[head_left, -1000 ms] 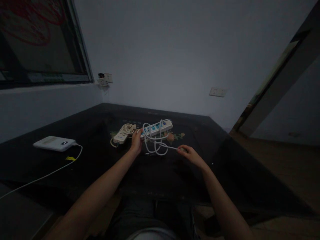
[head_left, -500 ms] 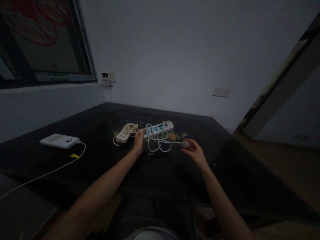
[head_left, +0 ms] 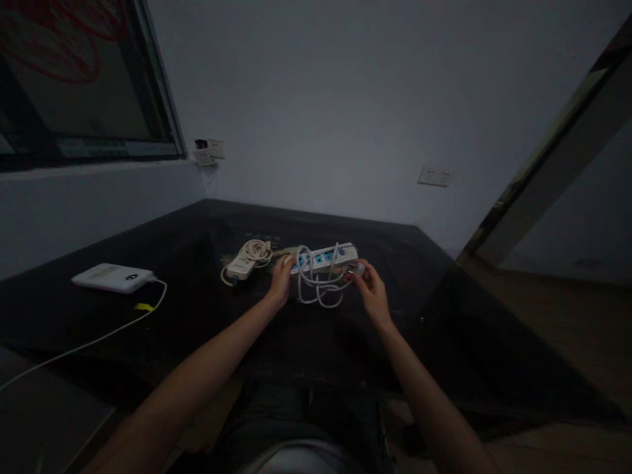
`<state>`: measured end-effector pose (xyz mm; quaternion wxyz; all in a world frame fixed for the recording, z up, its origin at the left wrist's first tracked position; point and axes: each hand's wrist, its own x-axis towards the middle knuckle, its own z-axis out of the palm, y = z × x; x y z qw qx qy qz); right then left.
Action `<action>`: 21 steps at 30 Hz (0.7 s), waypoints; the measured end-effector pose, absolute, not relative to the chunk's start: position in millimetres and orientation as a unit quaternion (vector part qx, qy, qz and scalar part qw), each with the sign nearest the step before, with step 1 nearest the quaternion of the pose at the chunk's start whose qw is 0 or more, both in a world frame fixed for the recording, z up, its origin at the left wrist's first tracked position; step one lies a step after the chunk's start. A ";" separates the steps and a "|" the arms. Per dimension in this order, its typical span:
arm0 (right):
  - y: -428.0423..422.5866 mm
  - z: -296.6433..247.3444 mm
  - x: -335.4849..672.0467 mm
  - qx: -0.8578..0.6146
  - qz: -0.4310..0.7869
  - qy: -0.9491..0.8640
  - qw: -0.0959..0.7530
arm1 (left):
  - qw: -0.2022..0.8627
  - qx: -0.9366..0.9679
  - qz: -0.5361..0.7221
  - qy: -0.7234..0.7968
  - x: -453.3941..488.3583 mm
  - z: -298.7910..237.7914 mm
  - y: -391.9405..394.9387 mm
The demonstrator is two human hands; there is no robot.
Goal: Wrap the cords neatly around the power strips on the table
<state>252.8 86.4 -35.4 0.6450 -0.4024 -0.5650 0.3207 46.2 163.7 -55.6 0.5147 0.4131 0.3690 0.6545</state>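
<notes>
Holds the white power strip [head_left: 328,257] by its left end in the left grip [head_left: 280,282], narrowed onto the casing. Pinches the plug [head_left: 358,268] in the right grip [head_left: 374,296], just beside the strip's right end; shows too dimly to tell whether touching the casing there. Trails a white cord [head_left: 320,301] in loose loops across the strip and off its near side. Slants slightly away toward the right end of the strip, over the dark desk [head_left: 316,349]; cannot tell whether resting or raised. Leaves a broad span of desk top to the right of the strip, out to the slanting right edge. Gives a good depth in front of the strip too, down to the near edge by the person's lap [head_left: 276,415]. Runs behind the strip to a far edge along the wall [head_left: 316,131]. Narrows the room just left of the strip with a smaller off-white extension socket [head_left: 241,266] and its coiled cord [head_left: 256,251]. Includes, well apart farther left of the strip, a flat white device [head_left: 113,278] with a pale cable [head_left: 103,337] passing over the desk's near edge.
</notes>
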 end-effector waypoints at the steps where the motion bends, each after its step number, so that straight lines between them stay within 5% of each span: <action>1: 86.7 -37.4 252.8 -0.400 0.316 -0.564 0.650 | 0.519 0.411 0.654 0.367 46.7 -55.2 162.8; 13: 77.6 -45.6 260.5 -0.434 0.263 -0.590 0.628 | 0.557 0.375 0.653 0.350 47.9 -51.4 157.9; 21: 74.7 -44.4 257.7 -0.413 0.366 -0.451 0.702 | 0.598 0.347 0.644 0.326 51.0 -44.8 149.2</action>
